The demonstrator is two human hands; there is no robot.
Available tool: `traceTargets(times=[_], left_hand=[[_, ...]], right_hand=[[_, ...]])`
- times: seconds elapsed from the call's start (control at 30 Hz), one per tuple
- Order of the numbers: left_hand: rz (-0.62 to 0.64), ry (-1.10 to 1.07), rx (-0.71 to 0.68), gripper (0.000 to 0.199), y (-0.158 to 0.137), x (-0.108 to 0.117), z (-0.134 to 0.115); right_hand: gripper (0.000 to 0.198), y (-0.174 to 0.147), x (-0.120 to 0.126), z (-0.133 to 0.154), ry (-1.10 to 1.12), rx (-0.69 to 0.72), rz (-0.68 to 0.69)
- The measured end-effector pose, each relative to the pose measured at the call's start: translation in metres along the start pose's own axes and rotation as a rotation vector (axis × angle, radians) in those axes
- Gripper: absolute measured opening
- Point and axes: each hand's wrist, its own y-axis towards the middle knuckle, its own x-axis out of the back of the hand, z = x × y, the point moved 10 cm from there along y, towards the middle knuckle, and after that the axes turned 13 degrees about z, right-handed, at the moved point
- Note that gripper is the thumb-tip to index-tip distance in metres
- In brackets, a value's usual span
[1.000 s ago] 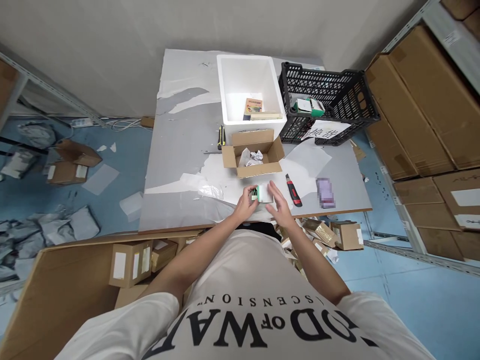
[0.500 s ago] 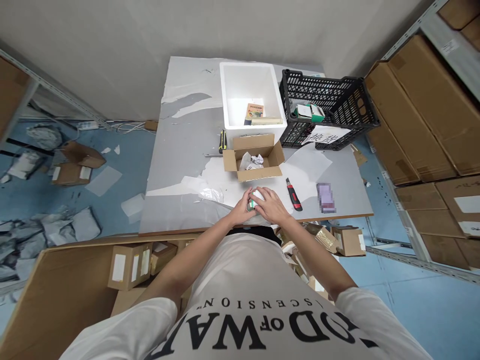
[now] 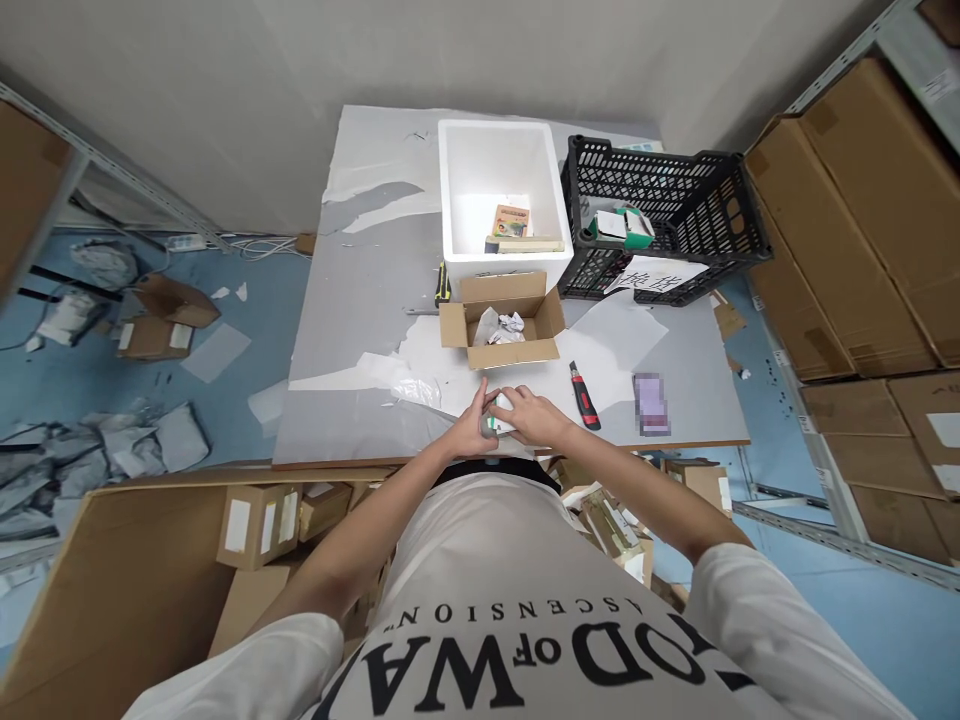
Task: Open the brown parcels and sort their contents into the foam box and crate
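Close to the table's front edge, a small white and green box (image 3: 501,412) is between my two hands, partly hidden by the fingers. My left hand (image 3: 471,428) is closed around its left side. From the right, my right hand (image 3: 529,416) grips it with bent fingers over its top. Just beyond the hands stands an open cardboard box (image 3: 514,355) with its flaps out and crumpled white paper (image 3: 510,328) inside. To the right of my right hand lies a red and black utility knife (image 3: 585,398).
A white foam box (image 3: 495,160) holding several small items stands behind the cardboard box. Beside it is a black plastic crate (image 3: 667,225) with green and white boxes. A yellow and black cutter (image 3: 442,284) and a blurred purple item (image 3: 651,404) lie on the table (image 3: 345,300).
The small box and both hands have shifted slightly to the left and nearer to me. My left thumb now stands up beside the box. The view has tilted a little.
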Motion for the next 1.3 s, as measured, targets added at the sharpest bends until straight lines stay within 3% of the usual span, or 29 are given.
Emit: traceTargets(times=[0.17,0.27,0.37,0.5,0.63,0.73,0.83,0.93,1.0,1.17,1.3], left_hand=[[-0.035,0.045,0.033,0.120,-0.002,0.005,-0.009],[-0.049,0.093,0.086,0.118,-0.004,0.008,-0.009],[-0.085,0.117,0.129,0.112,-0.008,0.012,-0.005],[-0.129,0.098,0.207,0.101,-0.013,0.011,0.010],[-0.148,0.105,0.281,0.092,-0.018,0.002,0.023],[-0.149,0.142,0.333,0.089,-0.023,-0.007,0.028],[-0.152,0.179,0.418,0.087,-0.032,-0.014,0.034],[-0.164,0.171,0.492,0.085,-0.045,-0.020,0.042],[-0.175,0.167,0.515,0.085,-0.052,-0.023,0.045],[-0.174,0.178,0.574,0.082,-0.066,-0.030,0.047],[-0.179,0.178,0.616,0.077,-0.069,-0.034,0.045]], right_hand=[[0.046,-0.005,0.008,-0.001,0.003,0.042,0.005],[0.048,-0.016,0.030,-0.012,0.033,0.044,-0.024],[0.050,-0.045,0.076,-0.038,0.068,0.028,-0.113],[0.053,-0.119,0.173,-0.097,0.117,-0.029,-0.344],[0.058,-0.206,0.268,-0.187,0.056,-0.347,-0.631],[0.064,-0.248,0.301,-0.274,0.038,-0.759,-0.793],[0.067,-0.246,0.293,-0.359,0.120,-0.988,-0.788],[0.061,-0.219,0.263,-0.429,0.201,-1.103,-0.698],[0.057,-0.199,0.237,-0.461,0.244,-1.138,-0.617],[0.047,-0.155,0.179,-0.502,0.330,-1.177,-0.418],[0.045,-0.120,0.154,-0.513,0.405,-1.142,-0.328]])
